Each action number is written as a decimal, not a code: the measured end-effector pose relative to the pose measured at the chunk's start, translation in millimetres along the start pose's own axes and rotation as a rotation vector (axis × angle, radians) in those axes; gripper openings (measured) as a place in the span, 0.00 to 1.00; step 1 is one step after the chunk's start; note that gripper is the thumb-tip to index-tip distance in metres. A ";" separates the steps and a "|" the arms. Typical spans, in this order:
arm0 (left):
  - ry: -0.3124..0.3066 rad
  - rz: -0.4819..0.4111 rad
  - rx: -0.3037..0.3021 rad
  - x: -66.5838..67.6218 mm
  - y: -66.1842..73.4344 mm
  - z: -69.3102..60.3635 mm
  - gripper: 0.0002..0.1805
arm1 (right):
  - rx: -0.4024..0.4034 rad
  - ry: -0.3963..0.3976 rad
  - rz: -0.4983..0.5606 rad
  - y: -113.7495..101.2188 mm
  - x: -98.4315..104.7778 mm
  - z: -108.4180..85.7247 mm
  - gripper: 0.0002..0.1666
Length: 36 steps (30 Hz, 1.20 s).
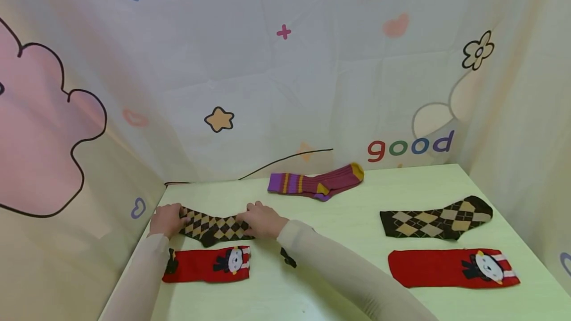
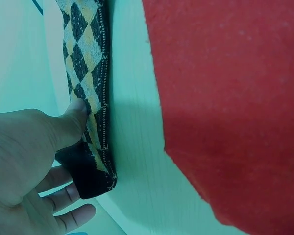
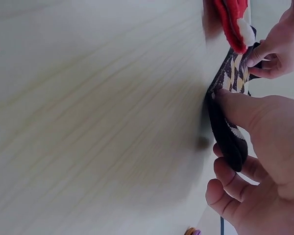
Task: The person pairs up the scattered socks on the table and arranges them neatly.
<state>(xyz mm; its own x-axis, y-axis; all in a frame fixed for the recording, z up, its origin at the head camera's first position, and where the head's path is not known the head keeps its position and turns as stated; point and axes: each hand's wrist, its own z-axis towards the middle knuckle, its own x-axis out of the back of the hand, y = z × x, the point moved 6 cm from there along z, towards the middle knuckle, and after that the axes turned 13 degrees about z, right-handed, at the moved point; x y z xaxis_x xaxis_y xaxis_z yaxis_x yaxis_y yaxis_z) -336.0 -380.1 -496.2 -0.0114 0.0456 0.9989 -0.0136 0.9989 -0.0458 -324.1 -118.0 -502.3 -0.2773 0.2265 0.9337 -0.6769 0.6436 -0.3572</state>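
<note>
A brown-and-tan argyle sock (image 1: 213, 228) stretches between my two hands at the left of the table. My left hand (image 1: 166, 220) pinches its dark end, the thumb over the knit and the fingers behind, as the left wrist view shows. My right hand (image 1: 264, 219) grips the other end; in the right wrist view the thumb lies on the sock and the fingers curl below its dark tip. The sock looks raised off the table there. Just in front of it lies a red sock (image 1: 200, 265) with a cartoon face.
At the right lie a second argyle sock (image 1: 430, 222) and a second red sock (image 1: 434, 267). A purple-and-maroon striped sock (image 1: 308, 185) lies at the back. Behind the pale table (image 1: 330, 241) hangs a printed curtain (image 1: 276, 73).
</note>
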 end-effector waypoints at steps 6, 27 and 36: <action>-0.005 0.008 0.011 0.7 0.6 -1.5 0.13 | -0.003 -0.012 0.019 1.6 -3.1 0.7 0.22; 0.073 -0.019 -0.026 18.9 -3.8 0.1 0.11 | 0.070 -0.007 0.090 0.3 12.9 -5.7 0.17; 0.161 -0.072 -0.051 34.3 0.5 -10.4 0.14 | 0.074 0.020 0.103 3.1 26.7 -15.6 0.19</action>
<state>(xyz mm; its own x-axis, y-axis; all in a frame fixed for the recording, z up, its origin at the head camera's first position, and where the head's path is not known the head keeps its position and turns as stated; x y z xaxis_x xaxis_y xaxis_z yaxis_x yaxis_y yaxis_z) -326.1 -377.9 -461.9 0.1483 -0.0281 0.9885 0.0425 0.9989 0.0220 -323.0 -98.5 -478.1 -0.3348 0.3040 0.8919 -0.6942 0.5605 -0.4516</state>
